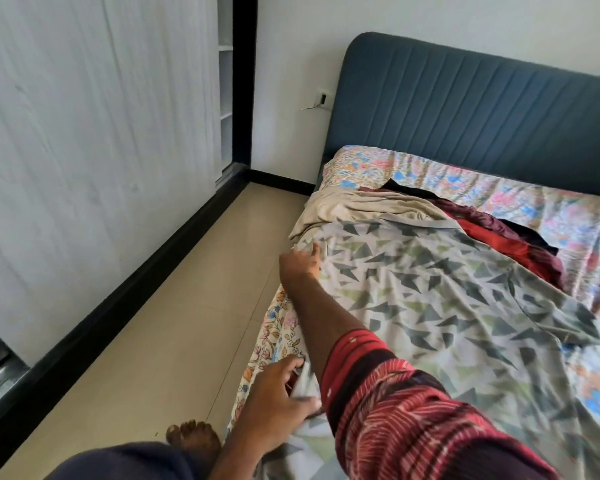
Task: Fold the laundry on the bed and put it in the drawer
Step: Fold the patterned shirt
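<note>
A large pale cloth with grey-green triangles (430, 292) lies spread over the bed's left half. My right hand (300, 265), on a red-striped sleeve, reaches forward and pinches the cloth's far left edge. My left hand (274, 393) is closed on the cloth's near left corner at the mattress edge, with fabric bunched between the fingers. Beyond the cloth lie a crumpled beige garment (354, 206), a red garment (482, 237) and a dark maroon one (527, 237), partly covered by the patterned cloth.
The bed has a floral sheet (568, 216) and a blue padded headboard (482, 109). A white sliding wardrobe door (94, 140) runs along the left, with a strip of beige tile floor (174, 306) between it and the bed. My bare foot (193, 438) stands there.
</note>
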